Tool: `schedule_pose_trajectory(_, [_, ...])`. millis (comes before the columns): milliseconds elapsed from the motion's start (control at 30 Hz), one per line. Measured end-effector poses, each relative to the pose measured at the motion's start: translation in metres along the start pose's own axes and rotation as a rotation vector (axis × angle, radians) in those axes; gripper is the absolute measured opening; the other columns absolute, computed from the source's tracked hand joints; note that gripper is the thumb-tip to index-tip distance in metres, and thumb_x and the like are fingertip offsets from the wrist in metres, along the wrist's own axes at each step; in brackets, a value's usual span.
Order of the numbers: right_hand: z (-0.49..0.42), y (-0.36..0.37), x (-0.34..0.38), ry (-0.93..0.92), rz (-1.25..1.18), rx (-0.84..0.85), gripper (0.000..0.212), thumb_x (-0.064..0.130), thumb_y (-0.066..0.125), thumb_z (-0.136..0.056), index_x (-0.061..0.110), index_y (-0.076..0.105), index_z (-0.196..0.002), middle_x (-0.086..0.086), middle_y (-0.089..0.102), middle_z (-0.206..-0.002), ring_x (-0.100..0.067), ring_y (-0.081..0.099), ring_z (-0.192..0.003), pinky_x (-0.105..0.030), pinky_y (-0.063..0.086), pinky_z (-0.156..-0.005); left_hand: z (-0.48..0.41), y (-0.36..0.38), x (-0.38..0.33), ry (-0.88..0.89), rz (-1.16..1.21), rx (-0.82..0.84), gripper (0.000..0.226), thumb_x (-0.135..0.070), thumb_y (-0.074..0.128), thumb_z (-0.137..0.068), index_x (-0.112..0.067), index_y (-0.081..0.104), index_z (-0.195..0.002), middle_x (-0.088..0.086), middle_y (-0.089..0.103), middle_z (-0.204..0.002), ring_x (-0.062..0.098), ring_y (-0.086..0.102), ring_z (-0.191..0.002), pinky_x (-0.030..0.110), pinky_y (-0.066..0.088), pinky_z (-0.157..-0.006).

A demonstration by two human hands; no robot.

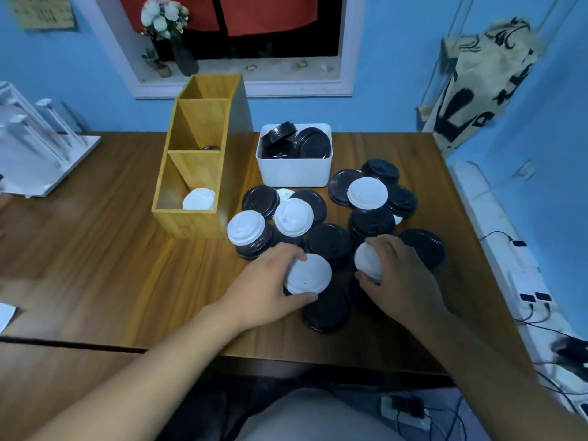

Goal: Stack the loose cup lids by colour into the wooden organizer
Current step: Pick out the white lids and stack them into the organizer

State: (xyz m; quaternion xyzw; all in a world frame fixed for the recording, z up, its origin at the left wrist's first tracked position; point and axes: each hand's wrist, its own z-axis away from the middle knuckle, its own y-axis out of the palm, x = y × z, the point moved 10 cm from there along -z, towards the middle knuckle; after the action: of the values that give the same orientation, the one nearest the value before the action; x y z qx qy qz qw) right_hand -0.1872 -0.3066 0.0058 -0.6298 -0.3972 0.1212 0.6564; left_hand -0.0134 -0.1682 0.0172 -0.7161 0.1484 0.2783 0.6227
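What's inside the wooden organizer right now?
In the wooden organizer, the nearest compartment holds a white lid; a dark lid peeks up in the middle one. The far compartment's floor is hidden behind its divider.

one head-worn wide-angle view looks forward and down from close above the wooden table (95, 249), facing the blue wall (397, 74) and window (241, 87).

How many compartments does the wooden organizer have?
3, in a row: the near one holds a white lid, the middle one a dark lid, the far one lies behind both. None seems hidden.
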Motion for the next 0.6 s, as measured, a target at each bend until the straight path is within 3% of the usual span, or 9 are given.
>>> schedule_pose_trajectory(167, [0.000,-0.017,-0.012,0.026,-0.179,-0.074,0.073,0.043,0.081,-0.081,0.026,0.046,-0.142,0.004,0.048,-0.146,-0.022,0.049,-0.129,-0.037,0.046,-0.099,-0.025,0.003,-0.044,0.101,-0.045,-0.024,0.071,-0.043,0.084,-0.077,-0.026,0.050,-0.136,-0.009,0.054,-0.140,0.013,0.049,-0.130,0.036,0.046,-0.107])
schedule_pose_trajectory(267, [0.005,-0.041,-0.019,0.056,-0.507,-0.142,0.067,0.042,0.082,-0.080,0.029,0.050,-0.138,0.012,0.055,-0.136,-0.009,0.054,-0.123,-0.034,0.050,-0.097,-0.034,0.007,-0.061,0.123,-0.024,-0.027,0.079,-0.036,0.085,-0.075,-0.023,0.047,-0.143,-0.007,0.053,-0.138,0.010,0.045,-0.132,0.032,0.043,-0.110])
schedule_pose_trajectory(367, [0.006,-0.037,-0.003,0.058,-0.805,-0.004,0.063,0.047,0.080,-0.078,0.038,0.052,-0.134,0.020,0.060,-0.127,-0.005,0.059,-0.117,-0.039,0.056,-0.093,-0.042,0.007,-0.073,0.132,0.027,-0.052,0.086,-0.040,0.087,-0.074,-0.023,0.044,-0.147,-0.008,0.054,-0.139,0.010,0.047,-0.131,0.033,0.043,-0.109])
schedule_pose_trajectory(600, [-0.004,-0.031,0.018,0.029,-1.020,0.112,0.065,0.051,0.081,-0.074,0.040,0.053,-0.132,0.017,0.065,-0.124,-0.008,0.064,-0.116,-0.034,0.060,-0.088,-0.047,-0.015,-0.091,0.160,0.254,-0.169,0.097,-0.039,0.097,-0.070,-0.021,0.044,-0.150,-0.007,0.060,-0.132,0.010,0.060,-0.124,0.029,0.050,-0.104])
